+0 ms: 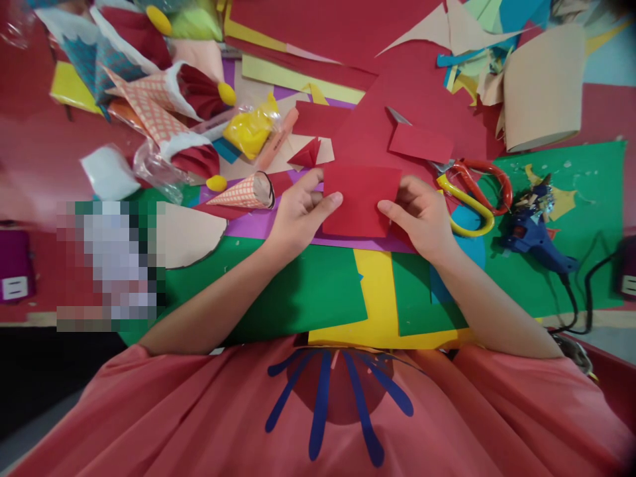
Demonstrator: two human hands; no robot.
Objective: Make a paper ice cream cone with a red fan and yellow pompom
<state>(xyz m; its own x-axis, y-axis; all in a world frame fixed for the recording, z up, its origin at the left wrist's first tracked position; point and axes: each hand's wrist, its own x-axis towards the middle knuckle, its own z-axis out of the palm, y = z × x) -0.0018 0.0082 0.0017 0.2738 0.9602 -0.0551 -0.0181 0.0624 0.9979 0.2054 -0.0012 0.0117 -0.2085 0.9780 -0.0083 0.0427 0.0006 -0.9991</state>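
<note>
A rectangular piece of red paper [361,201] is held up between my two hands, over the purple and green sheets. My left hand [307,211] pinches its left edge between thumb and fingers. On the opposite edge, my right hand [422,213] grips it the same way, thumb in front. Scissors [470,192] with red and yellow handles lie just beyond my right hand, a small red paper piece [422,140] over their blades. Left of my left hand rests a checkered paper cone [243,192]. A folded red paper piece [305,154] sits behind the held paper.
A blue glue gun [539,232] with a cord lies at the right on a green sheet [603,199]. Several decorated cones [149,109] crowd the upper left. Paper scraps and a beige paper cylinder [544,89] stand at the upper right. A pale half-round piece [189,235] lies left.
</note>
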